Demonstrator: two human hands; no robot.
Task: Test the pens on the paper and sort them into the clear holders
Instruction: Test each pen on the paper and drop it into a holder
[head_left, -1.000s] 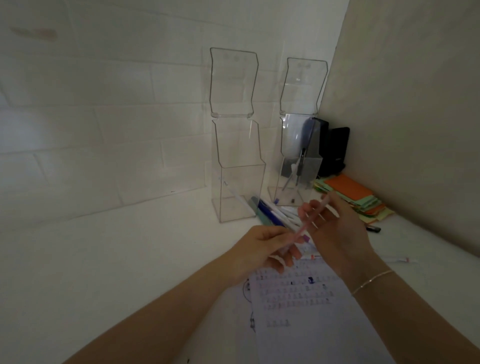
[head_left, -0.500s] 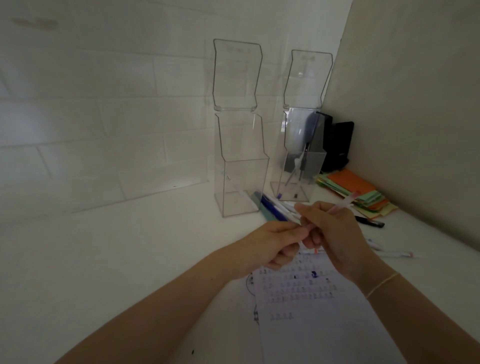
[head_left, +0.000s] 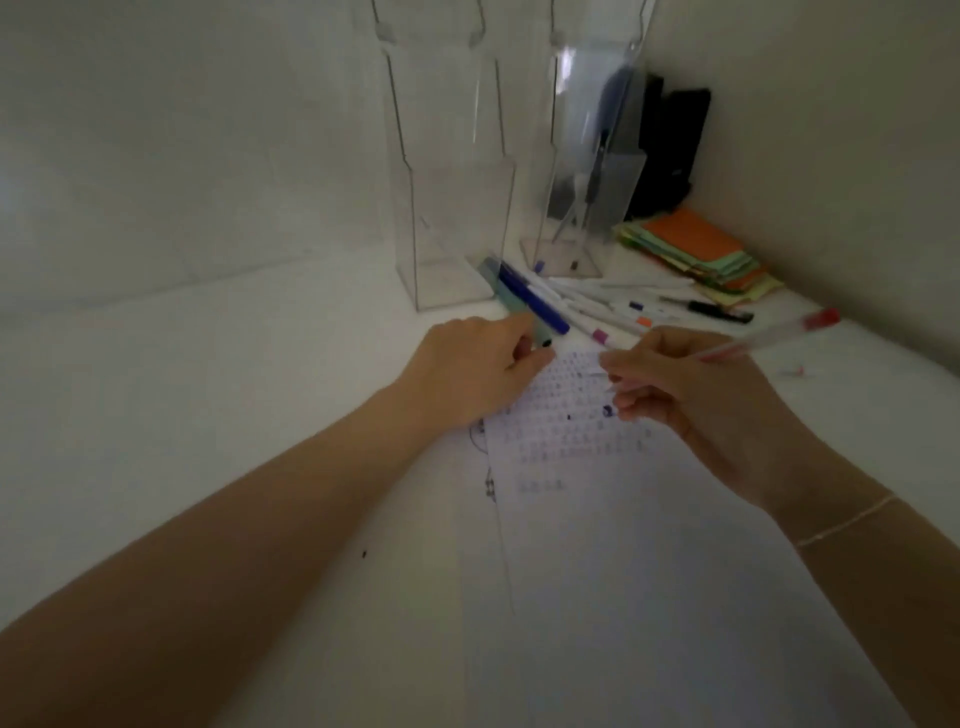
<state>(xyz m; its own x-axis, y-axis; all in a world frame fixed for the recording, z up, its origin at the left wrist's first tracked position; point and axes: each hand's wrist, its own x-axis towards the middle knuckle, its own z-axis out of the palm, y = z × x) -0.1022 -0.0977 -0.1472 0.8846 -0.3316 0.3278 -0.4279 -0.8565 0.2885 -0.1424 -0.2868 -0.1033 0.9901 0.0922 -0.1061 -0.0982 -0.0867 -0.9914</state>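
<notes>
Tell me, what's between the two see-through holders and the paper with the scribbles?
In the head view, a loose pile of pens lies on the table between the clear holders and the paper, including a dark blue pen.

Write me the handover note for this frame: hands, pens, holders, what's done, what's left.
Right hand grips a red-capped pen, tip over the paper.
Left hand rests on the paper's top corner, fingers curled; what it holds cannot be told.
Done: rows of test marks; several pens stand in the right holder.
Left: test this pen, sort the pile of pens. Left holder looks nearly empty.
</notes>
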